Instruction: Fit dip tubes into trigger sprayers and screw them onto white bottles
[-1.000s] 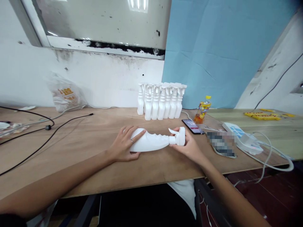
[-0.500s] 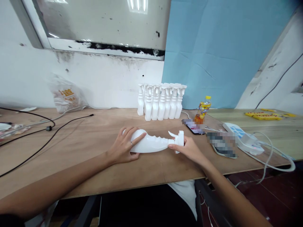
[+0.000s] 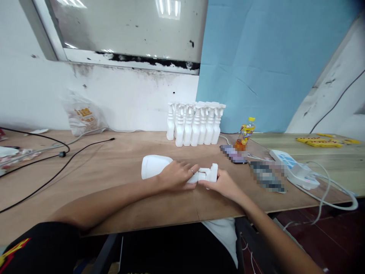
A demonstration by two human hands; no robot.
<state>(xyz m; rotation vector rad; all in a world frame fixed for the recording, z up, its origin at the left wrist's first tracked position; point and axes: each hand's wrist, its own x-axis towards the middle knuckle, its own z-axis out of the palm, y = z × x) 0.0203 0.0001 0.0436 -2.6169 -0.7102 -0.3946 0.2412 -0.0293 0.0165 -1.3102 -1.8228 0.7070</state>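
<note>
A white spray bottle [image 3: 156, 166] lies on its side just above or on the wooden table, its base to the left and its trigger head [image 3: 211, 173] to the right. Wrapped over the bottle's narrow neck part is my left hand [image 3: 179, 174], a ring on one finger. My right hand [image 3: 224, 183] grips the trigger head from the right, thumb along its lower side; some of its fingers are hidden behind the head. Beyond my hands, a group of several white spray bottles [image 3: 195, 127] stands upright close to the wall.
Right of the standing bottles are a drink bottle [image 3: 245, 134], two phones [image 3: 234, 153] and a power strip [image 3: 296, 169] with white cables. Black cables [image 3: 71, 163] and a plastic bag [image 3: 84, 116] lie to the left. Yellow pieces [image 3: 319, 142] rest at far right.
My left hand has slid right along the bottle, from its wide base to its neck. The bottle has turned, with its trigger now facing differently. My right hand stays at the trigger head.
</note>
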